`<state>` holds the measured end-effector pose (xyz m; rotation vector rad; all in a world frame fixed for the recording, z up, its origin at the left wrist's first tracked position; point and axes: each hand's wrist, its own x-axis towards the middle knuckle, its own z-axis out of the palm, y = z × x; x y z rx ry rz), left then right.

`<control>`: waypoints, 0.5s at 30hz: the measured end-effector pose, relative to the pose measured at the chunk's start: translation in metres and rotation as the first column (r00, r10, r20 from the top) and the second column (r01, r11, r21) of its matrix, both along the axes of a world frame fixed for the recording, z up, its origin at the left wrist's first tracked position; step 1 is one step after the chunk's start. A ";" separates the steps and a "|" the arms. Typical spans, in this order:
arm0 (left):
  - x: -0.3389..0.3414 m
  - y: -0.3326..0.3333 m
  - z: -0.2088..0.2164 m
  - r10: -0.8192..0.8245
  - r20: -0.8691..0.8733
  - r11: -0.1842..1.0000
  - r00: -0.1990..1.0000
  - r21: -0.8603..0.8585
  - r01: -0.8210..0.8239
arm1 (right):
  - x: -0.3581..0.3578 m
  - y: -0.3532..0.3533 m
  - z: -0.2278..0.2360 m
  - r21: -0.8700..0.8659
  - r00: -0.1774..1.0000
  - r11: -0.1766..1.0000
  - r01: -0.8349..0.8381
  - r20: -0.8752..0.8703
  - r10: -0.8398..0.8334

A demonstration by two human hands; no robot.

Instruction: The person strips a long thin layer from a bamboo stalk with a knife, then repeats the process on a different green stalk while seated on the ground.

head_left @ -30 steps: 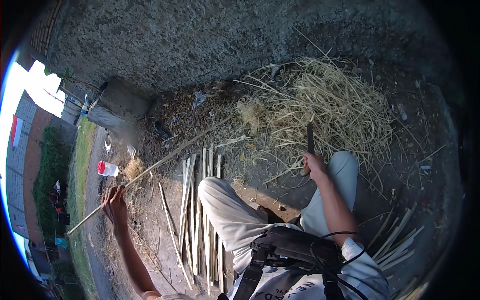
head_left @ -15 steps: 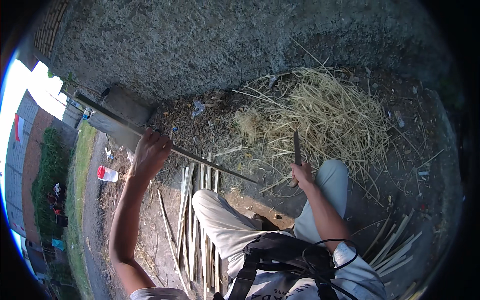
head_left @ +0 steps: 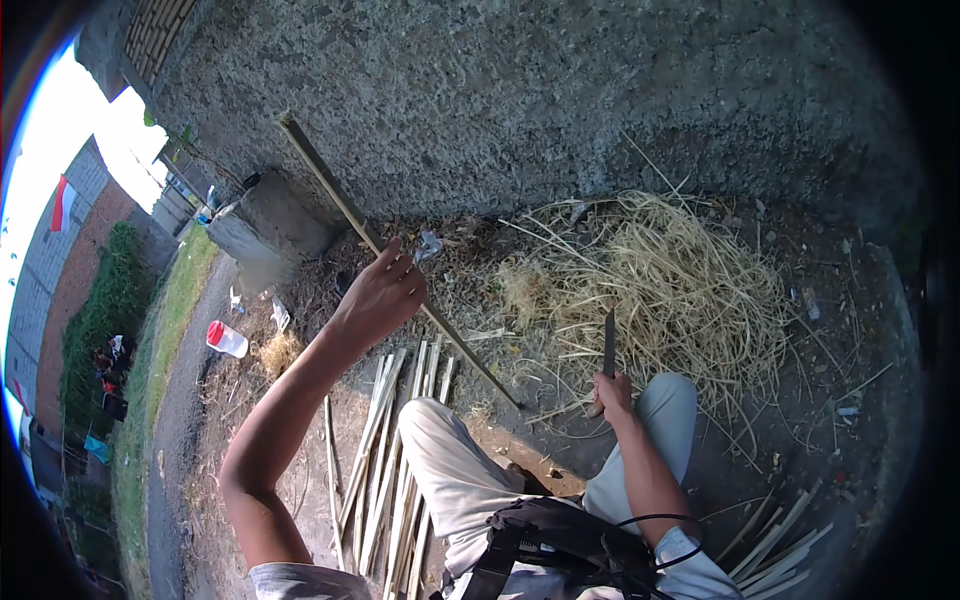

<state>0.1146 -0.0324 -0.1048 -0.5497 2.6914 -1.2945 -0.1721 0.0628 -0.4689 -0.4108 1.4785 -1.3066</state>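
My left hand (head_left: 382, 294) is closed around the middle of a long bamboo strip (head_left: 335, 187). The strip slants, its upper end in front of the wall and its lower end close to the ground ahead of my knees. In my right hand (head_left: 611, 393) is a knife (head_left: 609, 345), gripped by its handle near my right knee, with the dark blade pointing away from me. Strip and knife are apart. Beyond the blade lies a big tangled heap of pale shavings (head_left: 690, 280).
Several split bamboo strips (head_left: 385, 450) lie beside my left knee, and more strips (head_left: 785, 550) at the lower right. A rough grey wall (head_left: 520, 110) rises ahead. A red-lidded clear container (head_left: 227, 339) lies at the left, near a stone block (head_left: 280, 225).
My left hand has moved right, and the bamboo strip has swung steeper, its upper end shifting right. My right hand still holds the knife near the knee. The view has tilted slightly.
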 end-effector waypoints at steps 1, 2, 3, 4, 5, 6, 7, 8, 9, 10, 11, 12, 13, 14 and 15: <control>-0.001 0.000 -0.001 -0.062 -0.035 0.998 0.997 -0.028 0.061 | 0.000 -0.001 0.000 -0.008 1.000 1.000 -0.004 -0.004 0.004; -0.003 0.004 0.002 -0.047 -0.040 0.999 0.998 0.002 0.047 | 0.001 -0.001 0.001 0.001 1.000 1.000 -0.009 -0.012 0.009; -0.002 0.005 0.002 -0.044 -0.043 0.999 0.998 -0.005 0.044 | 0.001 -0.001 0.001 0.009 1.000 1.000 -0.014 -0.020 0.014; -0.001 0.004 0.000 -0.069 -0.074 0.998 0.995 -0.010 0.068 | 0.002 0.000 0.001 0.003 1.000 1.000 -0.017 -0.023 0.017; 0.000 0.003 -0.002 -0.096 -0.106 0.995 0.990 -0.016 0.095 | 0.002 0.000 -0.001 -0.003 1.000 1.000 -0.013 0.000 0.013; 0.003 0.002 -0.005 -0.062 -0.088 0.998 0.994 -0.001 0.062 | 0.001 -0.001 -0.003 -0.008 1.000 1.000 -0.009 0.023 0.009; 0.005 0.000 -0.008 -0.062 -0.092 0.998 0.994 -0.007 0.062 | 0.001 -0.002 -0.004 -0.014 1.000 1.000 -0.009 0.018 0.009; 0.007 -0.003 -0.010 -0.071 -0.122 0.997 0.990 0.007 0.073 | 0.001 -0.003 -0.005 -0.006 1.000 1.000 -0.008 -0.013 0.008; 0.009 -0.004 -0.013 -0.081 -0.151 0.996 0.985 0.020 0.085 | 0.001 -0.003 -0.007 0.002 0.999 1.000 -0.006 -0.044 0.006; 0.011 -0.005 -0.016 -0.081 -0.154 0.996 0.985 0.016 0.085 | 0.001 -0.003 -0.008 -0.001 0.999 1.000 -0.006 -0.047 0.006; 0.013 -0.005 -0.017 -0.102 -0.163 0.995 0.981 -0.014 0.102 | 0.002 -0.002 -0.007 -0.010 0.999 1.000 -0.001 -0.032 0.001; 0.015 -0.004 -0.019 -0.124 -0.170 0.992 0.978 -0.043 0.118 | 0.003 -0.002 -0.005 -0.018 1.000 1.000 0.004 -0.017 -0.004; 0.017 -0.003 -0.020 -0.124 -0.171 0.992 0.977 -0.046 0.118 | 0.004 -0.003 -0.004 -0.021 1.000 1.000 0.004 -0.018 -0.004; 0.018 -0.001 -0.022 -0.136 -0.186 0.990 0.973 -0.074 0.124 | 0.004 -0.002 -0.002 -0.024 1.000 1.000 -0.003 -0.031 0.002; 0.018 -0.001 -0.023 -0.147 -0.201 0.987 0.969 -0.101 0.128 | 0.005 -0.002 -0.001 -0.026 0.999 1.000 -0.009 -0.044 0.008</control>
